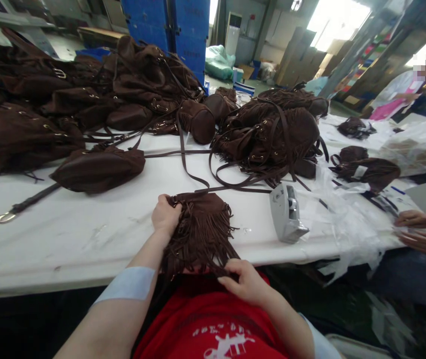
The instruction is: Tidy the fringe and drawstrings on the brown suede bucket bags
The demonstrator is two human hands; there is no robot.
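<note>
Fingers of the left hand (pixel 165 218) clutching the bag (pixel 206 203) by its corner, left of the grey device (pixel 285 214) | right hand (pixel 246 283) pinching fringe (pixel 207 234), nearer that device; careful, hard tugs could tear strands!

White glare fills 2 windows (pixel 338 22) upper right — dim beneath the table (pixel 67 244), edges stretched, blurred.
</note>
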